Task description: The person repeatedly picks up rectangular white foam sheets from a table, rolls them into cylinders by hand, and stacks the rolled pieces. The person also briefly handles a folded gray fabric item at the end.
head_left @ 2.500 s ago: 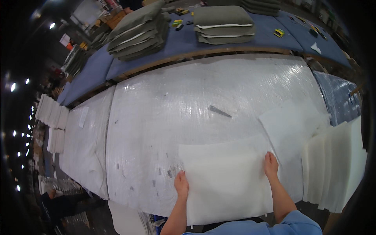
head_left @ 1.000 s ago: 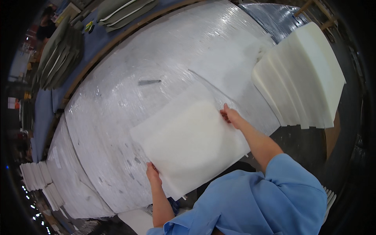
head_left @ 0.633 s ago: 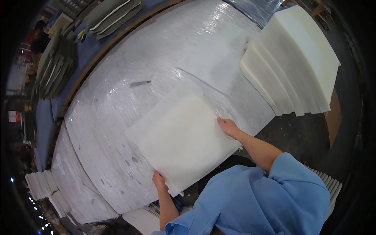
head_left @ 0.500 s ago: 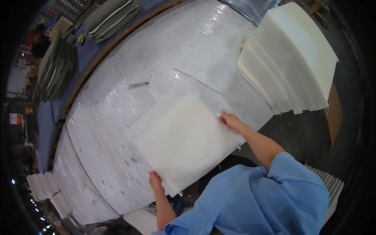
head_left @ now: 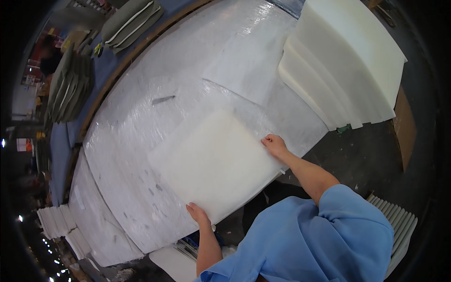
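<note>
A square white foam sheet (head_left: 213, 164) lies flat at the near edge of a plastic-covered table (head_left: 141, 122). My left hand (head_left: 198, 214) rests on its near-left corner, fingers on the sheet's edge. My right hand (head_left: 275, 144) presses on its right corner at the table's edge. Whether the fingers curl under the sheet is hard to tell. Both forearms are bare; my blue sleeve fills the lower right.
A tall stack of white foam sheets (head_left: 347, 61) stands at the right. Grey-green cushion stacks (head_left: 129, 21) lie on a blue table beyond. More white sheets (head_left: 56, 221) are piled at lower left. A small dark flat object (head_left: 163, 99) lies on the plastic.
The view has swung right and tilted, bringing the foam stack closer. Both hands stay at the sheet's corners; the sheet has settled flat on the table.
</note>
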Demonstrator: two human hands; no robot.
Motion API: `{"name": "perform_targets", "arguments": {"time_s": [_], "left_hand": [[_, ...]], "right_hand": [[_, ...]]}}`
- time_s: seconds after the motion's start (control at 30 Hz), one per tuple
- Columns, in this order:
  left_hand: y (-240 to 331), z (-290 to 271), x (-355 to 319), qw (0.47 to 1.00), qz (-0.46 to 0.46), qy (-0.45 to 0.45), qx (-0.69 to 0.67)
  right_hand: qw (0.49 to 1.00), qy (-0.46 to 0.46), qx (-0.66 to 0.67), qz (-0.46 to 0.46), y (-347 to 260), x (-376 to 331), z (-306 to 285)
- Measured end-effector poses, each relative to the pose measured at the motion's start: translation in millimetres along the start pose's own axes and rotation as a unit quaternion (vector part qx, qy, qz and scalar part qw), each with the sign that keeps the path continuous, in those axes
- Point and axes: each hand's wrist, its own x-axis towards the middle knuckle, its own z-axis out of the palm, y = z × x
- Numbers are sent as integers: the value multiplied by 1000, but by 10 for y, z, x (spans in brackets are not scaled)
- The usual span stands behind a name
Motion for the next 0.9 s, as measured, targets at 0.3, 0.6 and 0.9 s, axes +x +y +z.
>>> {"name": "perform_targets", "arguments": {"time_s": [0.3, 0.6, 0.9], "left_hand": [[-137, 68, 44, 995, 26, 80, 49], [27, -542, -44, 991, 92, 90, 29], [-63, -304, -138, 996, -36, -28, -79]], "right_hand": [[970, 52, -226, -66, -86, -66, 133], [976, 173, -64, -112, -127, -42, -433], [992, 64, -72, -83, -150, -465, 381]]}}
